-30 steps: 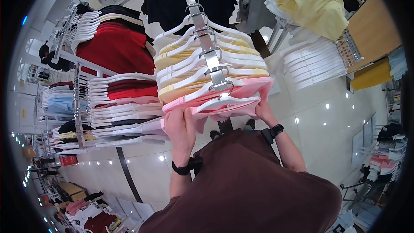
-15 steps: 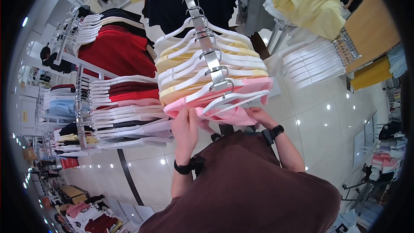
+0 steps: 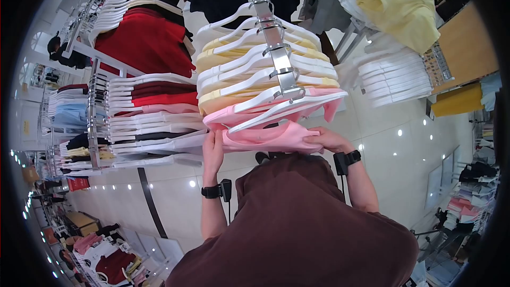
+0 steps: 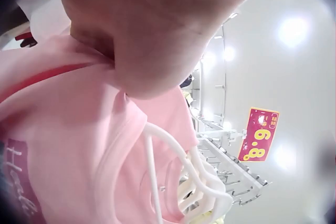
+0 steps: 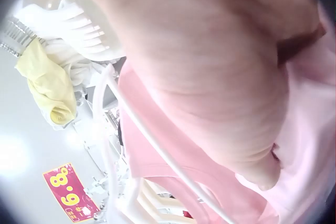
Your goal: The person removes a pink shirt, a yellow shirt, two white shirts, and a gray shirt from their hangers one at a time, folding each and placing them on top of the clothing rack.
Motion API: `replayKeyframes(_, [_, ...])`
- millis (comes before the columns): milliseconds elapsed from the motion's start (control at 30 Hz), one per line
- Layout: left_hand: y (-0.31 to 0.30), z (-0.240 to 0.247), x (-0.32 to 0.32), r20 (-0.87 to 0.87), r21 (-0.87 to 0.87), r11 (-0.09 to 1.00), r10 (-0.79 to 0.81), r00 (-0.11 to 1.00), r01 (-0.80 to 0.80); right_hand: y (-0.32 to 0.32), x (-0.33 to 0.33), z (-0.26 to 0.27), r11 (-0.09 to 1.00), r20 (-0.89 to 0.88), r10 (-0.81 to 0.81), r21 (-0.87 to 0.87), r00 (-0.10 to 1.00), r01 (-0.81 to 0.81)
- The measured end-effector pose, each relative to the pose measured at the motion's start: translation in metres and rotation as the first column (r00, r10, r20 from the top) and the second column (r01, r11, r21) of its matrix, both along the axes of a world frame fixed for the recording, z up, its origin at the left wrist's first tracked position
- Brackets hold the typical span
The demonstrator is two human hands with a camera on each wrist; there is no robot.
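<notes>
Between both hands a pink T-shirt (image 3: 265, 139) is spread, its neckline towards the rail; a printed patch shows on it in the left wrist view. My left hand (image 3: 213, 151) pinches the shirt at its left shoulder. At the right shoulder, my right hand (image 3: 329, 139) grips the fabric between thumb and fingers. Just beyond the neckline a white hanger (image 3: 289, 110) hangs on the end of the metal rail (image 3: 276, 42); its right arm is bare, and its left end lies close to the shirt's left shoulder. Another pink shirt (image 3: 226, 115) hangs right behind it.
White and yellow shirts (image 3: 212, 84) on hangers fill the rail further back. To the left stands a rack with red shirts (image 3: 143, 42) and lighter ones. Stacked white hangers (image 3: 396, 77) and a yellow garment (image 3: 398, 8) are at the right. A price sign (image 4: 259, 134) hangs overhead.
The right hand has drawn the right side of the pink shirt off the hanger and towards the body. The left hand stays at the left shoulder, now lower on it; the view has shifted slightly.
</notes>
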State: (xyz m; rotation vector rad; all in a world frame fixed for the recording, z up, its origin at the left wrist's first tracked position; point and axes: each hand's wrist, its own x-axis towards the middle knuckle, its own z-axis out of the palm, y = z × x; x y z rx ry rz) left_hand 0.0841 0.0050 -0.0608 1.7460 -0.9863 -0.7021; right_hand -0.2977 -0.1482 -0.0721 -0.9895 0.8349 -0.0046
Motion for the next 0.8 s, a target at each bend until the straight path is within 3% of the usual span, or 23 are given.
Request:
replayKeyframes(67, [0.016,-0.014,0.014,0.039,0.18,0.979,-0.11,0.993,0.101,-0.001,-0.006,0.004,0.999,0.032,0.005,-0.047,0.999,-0.003])
replayKeyframes(100, [0.025,-0.011,0.018,0.034,0.183,0.979,-0.1,0.994,0.092,-0.001,-0.01,0.008,0.995,0.068,0.001,-0.097,0.998,0.005])
replayKeyframes(200, [0.05,0.027,0.026,-0.465,0.295,0.841,-0.289,0.837,0.454,0.0,-0.03,0.03,0.98,0.046,0.129,-0.161,0.991,-0.12])
replayKeyframes(233, [0.058,0.032,0.029,-0.471,0.299,0.843,-0.278,0.837,0.448,0.001,-0.033,0.039,0.98,0.042,0.138,-0.153,0.99,-0.13])
replayKeyframes(300, [0.072,0.04,0.03,-0.702,0.167,0.758,-0.357,0.616,0.63,0.004,-0.039,0.052,0.938,0.045,0.34,-0.093,0.939,-0.335])
replayKeyframes(333, [0.071,0.051,0.026,-0.727,0.171,0.701,-0.384,0.569,0.692,0.01,-0.038,0.033,0.904,0.119,0.417,-0.157,0.901,-0.398])
replayKeyframes(367, [0.075,0.045,0.024,-0.731,0.171,0.701,-0.38,0.567,0.692,0.017,-0.047,0.022,0.904,0.117,0.417,-0.152,0.901,-0.399])
replayKeyframes(433, [0.083,0.032,0.02,-0.715,0.162,0.639,-0.449,0.536,0.752,0.034,-0.031,0.035,0.873,0.022,0.485,0.04,0.874,-0.486])
replayKeyframes(467, [0.087,0.032,0.017,-0.69,0.169,0.645,-0.462,0.557,0.745,0.046,-0.019,0.041,0.876,0.056,0.475,-0.119,0.878,-0.467])
replayKeyframes(500, [0.086,0.034,0.018,-0.693,0.168,0.642,-0.463,0.552,0.748,0.047,-0.01,0.053,0.878,0.053,0.472,-0.115,0.88,-0.464])
replayKeyframes(567, [0.087,0.039,0.024,-0.725,0.381,0.55,-0.32,0.61,0.743,0.043,0.006,0.075,0.843,-0.171,0.501,-0.124,0.848,-0.523])
replayKeyframes(633, [0.084,0.04,0.019,-0.702,0.429,0.583,-0.266,0.66,0.69,0.045,0.016,0.073,0.84,-0.165,0.492,-0.171,0.855,-0.516])
replayKeyframes(700, [0.08,0.038,0.015,-0.588,0.322,0.781,-0.278,0.76,0.535,0.043,0.016,0.067,0.836,-0.161,0.478,-0.22,0.864,-0.503])
replayKeyframes(733, [0.077,0.043,0.02,-0.49,0.306,0.757,-0.395,0.777,0.577,0.041,0.012,0.061,0.92,-0.111,0.351,-0.146,0.93,-0.364])
replayKeyframes(800, [0.069,0.055,0.015,-0.405,0.272,0.768,-0.455,0.793,0.58,0.037,0.014,0.077,0.997,-0.081,0.067,-0.041,0.994,-0.07])
